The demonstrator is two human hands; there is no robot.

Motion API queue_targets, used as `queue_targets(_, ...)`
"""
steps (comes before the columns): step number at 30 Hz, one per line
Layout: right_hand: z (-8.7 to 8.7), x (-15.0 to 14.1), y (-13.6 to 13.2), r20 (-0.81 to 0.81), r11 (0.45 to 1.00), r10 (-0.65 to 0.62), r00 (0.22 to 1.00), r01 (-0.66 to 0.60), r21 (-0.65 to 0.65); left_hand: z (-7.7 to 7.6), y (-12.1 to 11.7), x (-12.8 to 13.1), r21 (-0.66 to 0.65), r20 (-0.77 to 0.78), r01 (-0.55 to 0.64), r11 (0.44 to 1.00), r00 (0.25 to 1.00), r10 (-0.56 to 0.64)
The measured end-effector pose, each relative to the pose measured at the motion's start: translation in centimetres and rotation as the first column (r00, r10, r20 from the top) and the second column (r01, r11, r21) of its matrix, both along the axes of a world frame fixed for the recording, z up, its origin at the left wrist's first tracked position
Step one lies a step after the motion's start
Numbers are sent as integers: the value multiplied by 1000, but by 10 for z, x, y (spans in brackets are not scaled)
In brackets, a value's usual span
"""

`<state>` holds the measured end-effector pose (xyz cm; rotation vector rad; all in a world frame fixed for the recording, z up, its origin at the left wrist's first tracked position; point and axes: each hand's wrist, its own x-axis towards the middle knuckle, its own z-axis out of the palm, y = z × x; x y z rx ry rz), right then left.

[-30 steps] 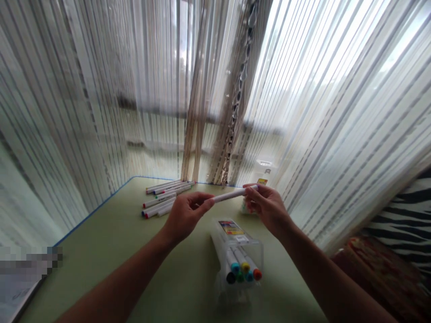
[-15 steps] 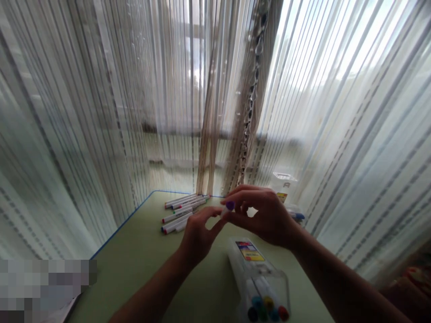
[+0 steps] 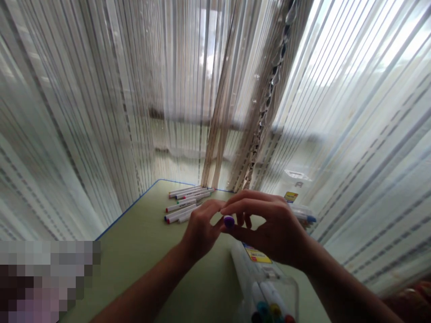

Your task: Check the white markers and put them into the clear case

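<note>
- Left hand (image 3: pixel 201 228) and right hand (image 3: pixel 274 220) pinch purple-ended marker (image 3: pixel 229 221) between fingertips, above desk (image 3: pixel 134 255)
- Clear case (image 3: pixel 239 265) below right hand, front label (image 3: pixel 258 255) partly covered, print unreadable
- Loose markers (image 3: pixel 182 209) near desk's far left corner, any barrel writing too small
- Rear case (image 3: pixel 296 180): yellow-red label (image 3: pixel 291 197), unreadable

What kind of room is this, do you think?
Probably a room in a home, with a table set up for drawing. Striped sheer curtains hang over a bright window, white markers lie on the green table, and a clear case holds more of them.
</note>
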<state>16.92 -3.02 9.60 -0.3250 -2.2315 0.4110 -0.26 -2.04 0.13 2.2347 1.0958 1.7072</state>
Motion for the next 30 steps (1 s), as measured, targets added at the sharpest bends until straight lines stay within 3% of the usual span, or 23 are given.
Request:
queue_targets(4, 0, -1, -2, -18, 998, -56, 998, 56, -24, -1, -2, 1, 25, -28, 6, 1000, 1000, -5)
queue_targets(8, -3, -3, -3, -81, 972, -237, 968, 237, -8, -5, -2, 3, 87, -69, 61, 994, 996, -55)
queue_targets(12, -9, -3, 3, -189, 925, -374, 908, 351, -145, -7, -3, 7, 116, -64, 35, 993, 998, -28)
queue_targets(16, -8, 3, 9, -190, 932, -288, 939, 229, -281, -9, -3, 9, 94, -81, 49, 994, 996, -42)
queue_targets(20, -2, 7, 10, -123, 952, -153, 981, 113, -285, -10, 0, 7, 82, -64, 49, 995, 997, -44)
queue_targets(30, 2, 8, 3, -75, 970, -178, 981, 162, -183, -9, -2, 7, 73, -59, 59, 996, 997, -54)
